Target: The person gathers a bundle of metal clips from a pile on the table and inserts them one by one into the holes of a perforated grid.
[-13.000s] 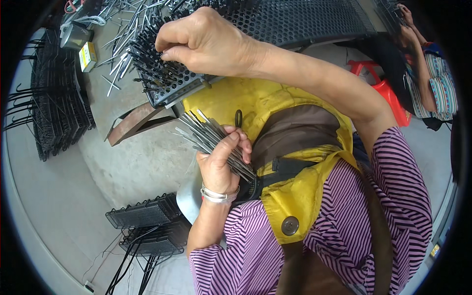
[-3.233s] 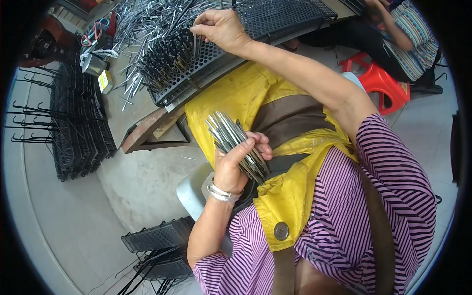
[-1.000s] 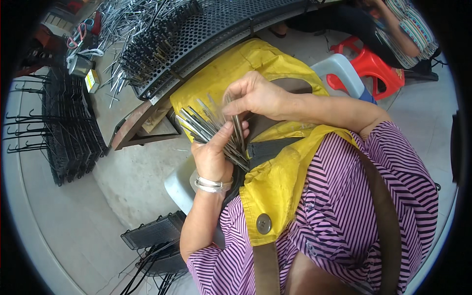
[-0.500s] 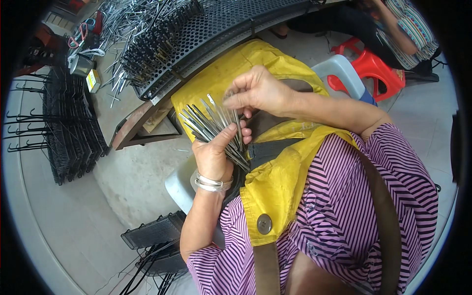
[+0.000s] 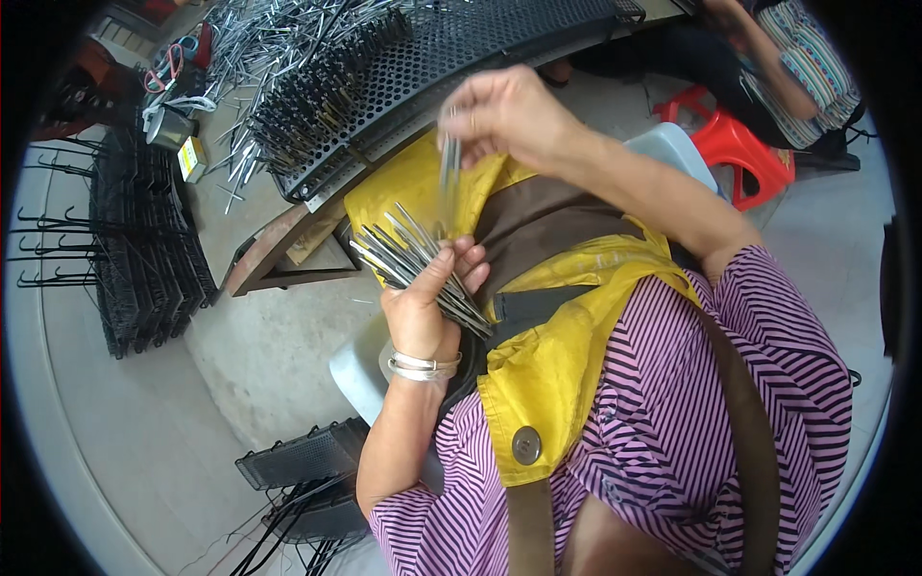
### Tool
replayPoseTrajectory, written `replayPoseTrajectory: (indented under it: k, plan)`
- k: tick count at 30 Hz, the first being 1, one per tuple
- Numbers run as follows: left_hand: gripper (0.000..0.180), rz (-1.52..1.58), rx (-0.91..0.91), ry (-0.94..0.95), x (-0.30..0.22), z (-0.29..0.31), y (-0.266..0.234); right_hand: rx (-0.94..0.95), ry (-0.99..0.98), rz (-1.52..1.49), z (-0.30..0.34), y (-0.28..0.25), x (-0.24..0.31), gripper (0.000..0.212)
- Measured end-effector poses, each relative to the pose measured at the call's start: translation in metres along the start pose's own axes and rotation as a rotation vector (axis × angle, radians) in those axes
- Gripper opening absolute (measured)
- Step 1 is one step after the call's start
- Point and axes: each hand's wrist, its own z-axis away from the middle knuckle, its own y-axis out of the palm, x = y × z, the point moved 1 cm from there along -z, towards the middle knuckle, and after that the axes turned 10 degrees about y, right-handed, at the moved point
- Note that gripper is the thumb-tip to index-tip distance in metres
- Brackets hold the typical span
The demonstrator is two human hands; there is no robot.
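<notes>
My left hand (image 5: 420, 312) is wrapped round a bundle of thin metal rods (image 5: 401, 248) above my lap. Their tips fan out toward the table. Up and away from that bundle, my right hand (image 5: 506, 117) pinches a few similar rods (image 5: 449, 171), smeared by motion and hanging downward. Past my hands, a black perforated rack (image 5: 451, 67) lies on the table. Rows of dark-topped rods (image 5: 312, 96) stand upright in its left part. My yellow apron (image 5: 403, 187) spreads beneath my hands.
Loose metal rods (image 5: 259, 38) are heaped behind the rack. At the left stand a metal can (image 5: 170, 128), a small yellow-and-white box (image 5: 191, 158) and stacked black racks with hooks (image 5: 144, 240). More black mesh racks (image 5: 303, 456) lie below. A person sits near a red stool (image 5: 735, 149).
My right hand has risen from the bundle toward the rack, carrying a few rods with it. My left hand keeps hold of the bundle, nearly in place.
</notes>
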Motion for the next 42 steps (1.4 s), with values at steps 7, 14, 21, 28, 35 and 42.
replayPoseTrajectory:
  k: [7,14,21,28,35,42]
  plan:
    - [0.020,0.018,0.094,-0.074,0.002,-0.004,-0.006,-0.095,-0.228,-0.162,-0.088,-0.006,0.019,0.009]
    - [0.019,0.024,0.099,-0.078,0.001,-0.005,-0.007,-0.196,-0.587,0.147,-0.117,0.006,0.015,0.008]
    - [0.019,0.029,0.124,-0.087,0.000,-0.007,-0.009,-0.238,-0.647,0.338,-0.121,0.005,0.013,0.009]
    - [0.019,0.026,0.127,-0.105,0.000,-0.007,-0.009,-0.066,-0.621,0.512,-0.101,0.004,0.022,0.012]
    - [0.018,0.022,0.118,-0.114,0.002,-0.008,-0.009,-0.051,-0.858,0.903,-0.095,0.015,0.017,0.013]
    - [0.018,0.010,0.120,-0.116,0.003,-0.009,-0.011,-0.126,-0.858,1.012,-0.117,0.040,0.032,0.015]
